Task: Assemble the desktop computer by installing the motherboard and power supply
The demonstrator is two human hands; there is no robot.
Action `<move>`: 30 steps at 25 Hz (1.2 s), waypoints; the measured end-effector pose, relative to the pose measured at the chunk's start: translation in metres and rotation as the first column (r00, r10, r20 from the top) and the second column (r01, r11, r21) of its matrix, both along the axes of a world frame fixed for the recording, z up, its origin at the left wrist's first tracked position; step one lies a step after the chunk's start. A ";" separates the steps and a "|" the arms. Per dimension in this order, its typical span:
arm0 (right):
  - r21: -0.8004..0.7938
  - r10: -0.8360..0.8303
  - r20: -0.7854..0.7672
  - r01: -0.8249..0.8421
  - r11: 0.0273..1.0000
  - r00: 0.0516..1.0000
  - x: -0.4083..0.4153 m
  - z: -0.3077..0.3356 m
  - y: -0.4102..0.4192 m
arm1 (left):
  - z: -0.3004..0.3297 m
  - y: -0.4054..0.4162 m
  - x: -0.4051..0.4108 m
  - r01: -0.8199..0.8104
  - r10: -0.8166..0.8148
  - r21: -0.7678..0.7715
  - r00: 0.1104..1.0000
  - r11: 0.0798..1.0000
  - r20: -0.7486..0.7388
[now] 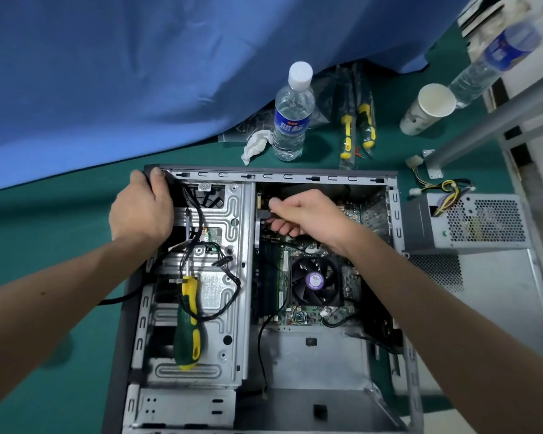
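Motherboard [308, 277] lies under the right hand [301, 214] — fingers pinching a black connector [265, 214]. Left hand [141, 211] grips the case [276, 173] corner — a screwdriver [187, 321] lies just below it.

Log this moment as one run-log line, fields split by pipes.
motherboard in case | power supply outside, right of case | left hand grips case corner | right hand pinches dark connector at board edge | screwdriver on drive cage

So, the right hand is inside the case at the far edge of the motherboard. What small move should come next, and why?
Probably press the black connector home into the motherboard. The right hand pinches it at the board's far left corner, while the left hand grips the case corner to steady it. The power supply sits outside the case, so cabling seems to come first.
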State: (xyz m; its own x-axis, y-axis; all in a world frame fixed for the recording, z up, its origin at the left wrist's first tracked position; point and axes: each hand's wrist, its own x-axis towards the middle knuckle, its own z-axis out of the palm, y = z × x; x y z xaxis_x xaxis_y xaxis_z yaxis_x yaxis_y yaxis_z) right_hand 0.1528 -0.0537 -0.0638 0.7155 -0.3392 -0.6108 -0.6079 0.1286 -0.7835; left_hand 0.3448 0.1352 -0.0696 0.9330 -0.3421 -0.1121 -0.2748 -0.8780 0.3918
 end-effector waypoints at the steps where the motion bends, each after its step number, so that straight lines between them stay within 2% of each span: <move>1: 0.017 -0.036 -0.036 0.037 0.999 0.999 -0.002 -0.004 -0.004 | -0.001 0.001 0.001 0.000 0.000 0.000 1.000 1.000 0.005; 4: 0.008 -0.006 -0.200 0.008 1.000 0.980 -0.006 -0.021 -0.015 | -0.002 0.001 0.001 -0.009 0.009 0.005 1.000 1.000 0.011; 8: 0.153 0.106 -0.314 -0.060 0.986 0.944 -0.003 -0.032 -0.024 | -0.002 0.001 0.002 -0.010 0.010 0.009 1.000 1.000 0.012; 11: 0.132 0.248 -0.385 -0.213 0.968 0.889 -0.003 -0.034 -0.026 | -0.001 0.000 0.001 -0.007 0.007 0.010 1.000 1.000 0.017; 14: 0.117 0.294 -0.364 -0.270 0.956 0.884 -0.004 -0.034 -0.029 | 0.000 -0.001 0.000 0.001 -0.001 0.007 1.000 1.000 0.016; 19: 0.190 0.308 -0.308 -0.259 0.947 0.900 -0.010 -0.026 -0.029 | 0.003 -0.001 0.000 0.012 -0.012 0.008 1.000 1.000 0.019; 21: 0.122 0.337 -0.271 -0.315 0.941 0.902 -0.011 -0.018 -0.029 | 0.004 0.000 -0.001 0.016 -0.016 0.005 1.000 1.000 0.019; 24: -0.132 0.304 -0.231 -0.340 0.931 0.924 -0.017 -0.020 -0.028 | 0.005 -0.001 -0.001 0.025 -0.025 -0.003 1.000 1.000 0.013; 27: -0.074 0.167 -0.166 -0.181 0.981 0.972 -0.021 -0.029 -0.025 | 0.005 0.000 -0.001 0.026 -0.026 0.002 1.000 1.000 0.017; 30: -0.116 0.267 -0.207 -0.294 0.949 0.941 -0.020 -0.030 -0.026 | 0.004 0.000 0.000 0.024 -0.024 0.001 1.000 1.000 0.018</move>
State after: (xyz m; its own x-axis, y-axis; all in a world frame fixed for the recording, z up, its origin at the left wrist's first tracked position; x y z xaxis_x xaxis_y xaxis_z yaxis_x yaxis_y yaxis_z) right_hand 0.1332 -0.0794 -0.0937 0.6723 -0.2347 -0.7020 -0.7396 -0.1734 -0.6503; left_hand 0.3447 0.1354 -0.0656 0.9263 -0.3645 -0.0955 -0.3031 -0.8713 0.3859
